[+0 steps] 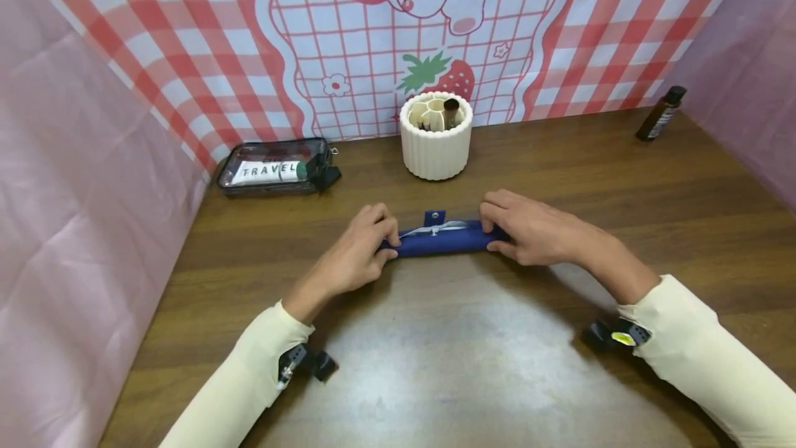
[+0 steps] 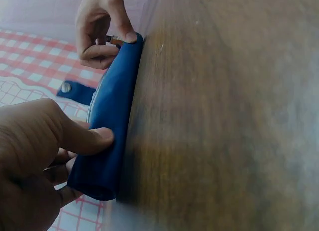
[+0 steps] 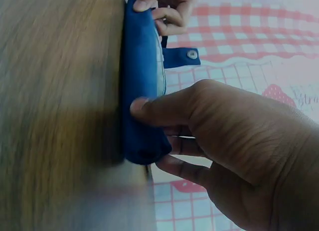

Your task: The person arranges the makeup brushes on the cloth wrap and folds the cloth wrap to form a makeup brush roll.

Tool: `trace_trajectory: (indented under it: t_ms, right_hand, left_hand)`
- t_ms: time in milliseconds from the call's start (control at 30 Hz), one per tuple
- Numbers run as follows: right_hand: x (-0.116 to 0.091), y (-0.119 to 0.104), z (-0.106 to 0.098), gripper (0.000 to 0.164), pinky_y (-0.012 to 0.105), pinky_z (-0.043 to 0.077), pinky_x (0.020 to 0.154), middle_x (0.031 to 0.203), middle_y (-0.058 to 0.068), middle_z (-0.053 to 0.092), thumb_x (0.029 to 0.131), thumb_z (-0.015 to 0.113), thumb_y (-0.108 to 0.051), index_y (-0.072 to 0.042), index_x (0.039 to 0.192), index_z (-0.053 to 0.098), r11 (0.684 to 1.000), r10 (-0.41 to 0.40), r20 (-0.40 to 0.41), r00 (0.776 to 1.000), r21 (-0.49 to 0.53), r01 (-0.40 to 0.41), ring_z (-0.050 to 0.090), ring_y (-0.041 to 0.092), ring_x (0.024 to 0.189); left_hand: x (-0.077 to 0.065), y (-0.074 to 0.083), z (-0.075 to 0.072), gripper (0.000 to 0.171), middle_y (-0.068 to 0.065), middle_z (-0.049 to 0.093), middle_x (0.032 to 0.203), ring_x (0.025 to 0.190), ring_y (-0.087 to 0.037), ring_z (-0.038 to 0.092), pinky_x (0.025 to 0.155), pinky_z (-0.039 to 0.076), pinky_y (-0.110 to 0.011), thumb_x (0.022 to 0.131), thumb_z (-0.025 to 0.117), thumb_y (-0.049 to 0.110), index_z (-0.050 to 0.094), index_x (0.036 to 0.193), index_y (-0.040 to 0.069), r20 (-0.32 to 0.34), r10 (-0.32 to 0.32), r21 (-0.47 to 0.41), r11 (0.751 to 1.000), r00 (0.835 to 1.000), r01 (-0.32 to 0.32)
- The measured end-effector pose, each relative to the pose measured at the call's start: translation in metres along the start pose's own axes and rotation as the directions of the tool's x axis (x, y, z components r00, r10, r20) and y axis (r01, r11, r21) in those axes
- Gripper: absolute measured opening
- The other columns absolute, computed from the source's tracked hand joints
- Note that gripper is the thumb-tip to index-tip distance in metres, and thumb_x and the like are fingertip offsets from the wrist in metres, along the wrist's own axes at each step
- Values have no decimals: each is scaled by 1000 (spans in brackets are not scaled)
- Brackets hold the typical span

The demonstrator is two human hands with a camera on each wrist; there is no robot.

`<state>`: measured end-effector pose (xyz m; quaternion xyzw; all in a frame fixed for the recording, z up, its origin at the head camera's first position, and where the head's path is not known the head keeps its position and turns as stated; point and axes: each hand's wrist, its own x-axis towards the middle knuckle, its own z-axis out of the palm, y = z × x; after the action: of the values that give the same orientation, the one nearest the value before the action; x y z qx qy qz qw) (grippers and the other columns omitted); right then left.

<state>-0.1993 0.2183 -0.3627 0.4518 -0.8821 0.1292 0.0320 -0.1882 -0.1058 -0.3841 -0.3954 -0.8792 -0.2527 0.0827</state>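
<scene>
A dark blue fabric pouch (image 1: 438, 243), rolled into a tube, lies across the wooden table with its light zipper along the far side. A short strap with a metal snap (image 1: 434, 217) sticks out beyond it. My left hand (image 1: 361, 244) grips the roll's left end, the thumb (image 2: 102, 137) on the near side and fingers behind. At the other end my right hand (image 1: 528, 230) holds it the same way, its thumb (image 3: 141, 109) pressed on the blue fabric. Both wrist views show the spiral layers at the roll's ends.
Behind the roll stands a cream ribbed holder (image 1: 437, 151) with a brush in it. At the back left lies a clear pouch (image 1: 273, 168) containing a tube marked TRAVEL. A dark bottle (image 1: 661, 114) stands at the back right. A checked cloth (image 1: 597, 40) hangs along the back.
</scene>
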Motion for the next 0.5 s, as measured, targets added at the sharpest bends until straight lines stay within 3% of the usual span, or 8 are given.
trace_trajectory:
  t_ms: [167,367,500]
  right_hand:
    - [7,-10,3,15,33,49,77,100,-5,57,96,69,-25,-15,106,63,998,-7,-91,996,64,13,54,11,88]
    - [26,-18,15,29,34,51,75,113,-7,62,99,65,-27,-20,127,61,967,46,-209,977,256,9,59,7,93]
    - [38,-19,26,23,36,52,81,114,-13,66,99,66,-22,-23,122,67,934,57,-274,960,354,45,62,4,96]
  left_hand:
    - [1,-1,-3,22,1,52,93,89,-20,46,79,41,-33,83,81,3,61,81,12,35,6,-12,1000,999,-5]
    - [0,-4,-5,22,2,52,92,88,-19,47,80,41,-33,83,82,6,62,79,13,51,4,-21,1000,999,-3]
    - [0,-5,-5,20,2,52,93,90,-19,47,80,40,-33,84,82,9,63,80,14,61,0,-24,1000,998,1]
